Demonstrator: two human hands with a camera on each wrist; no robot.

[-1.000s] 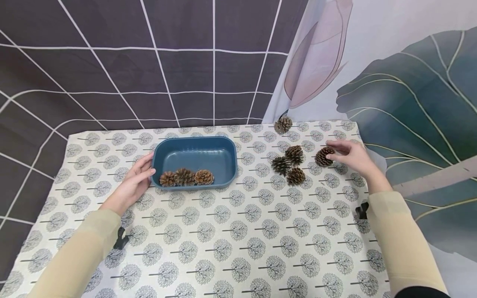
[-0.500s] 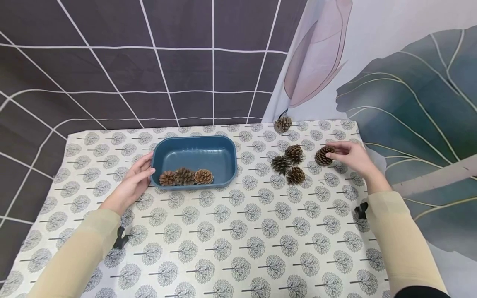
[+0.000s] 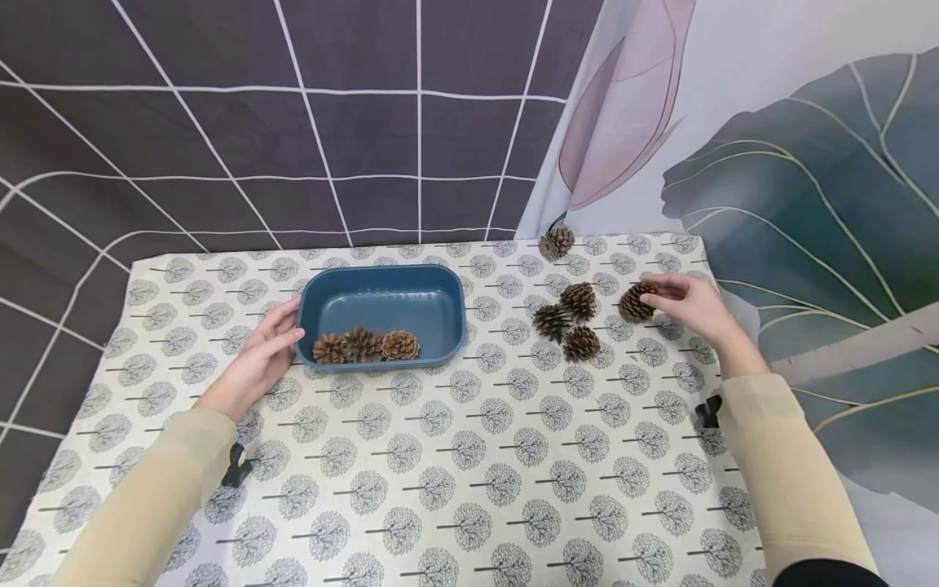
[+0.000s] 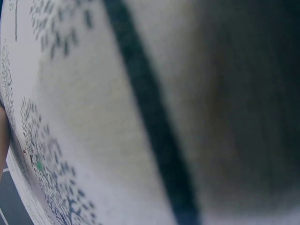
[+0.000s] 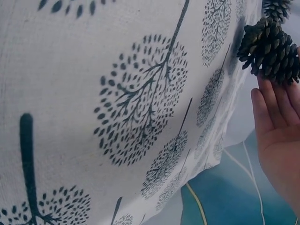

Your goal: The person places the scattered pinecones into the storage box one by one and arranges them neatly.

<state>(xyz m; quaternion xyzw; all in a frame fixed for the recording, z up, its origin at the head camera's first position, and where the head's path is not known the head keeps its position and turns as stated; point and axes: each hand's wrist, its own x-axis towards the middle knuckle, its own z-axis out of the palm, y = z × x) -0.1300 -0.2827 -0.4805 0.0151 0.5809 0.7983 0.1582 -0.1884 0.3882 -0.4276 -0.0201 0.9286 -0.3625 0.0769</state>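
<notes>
In the head view, the left hand (image 3: 260, 359) holds the left end of a blue rectangular tub (image 3: 440, 355), its thumb at the rim and its fingers along the outer side. Three brown pine cones (image 3: 363, 345) lie in a row along the tub's near wall. Over at the right, the right hand (image 3: 697, 310) pinches a dark pine cone (image 3: 637, 302) between thumb and fingers, at or close to the cloth. The right wrist view shows this pine cone (image 5: 269, 51) against the fingertips. Blurred cloth fills most of the left wrist view, and the left hand's grip is out of sight there.
Three pine cones (image 3: 579, 344) cluster left of the right hand. One more pine cone (image 3: 557, 243) sits at the table's back edge, by the hanging cloth. A tree-print tablecloth (image 3: 469, 489) covers the table. A dark grid-patterned backdrop (image 3: 352, 130) stands behind it.
</notes>
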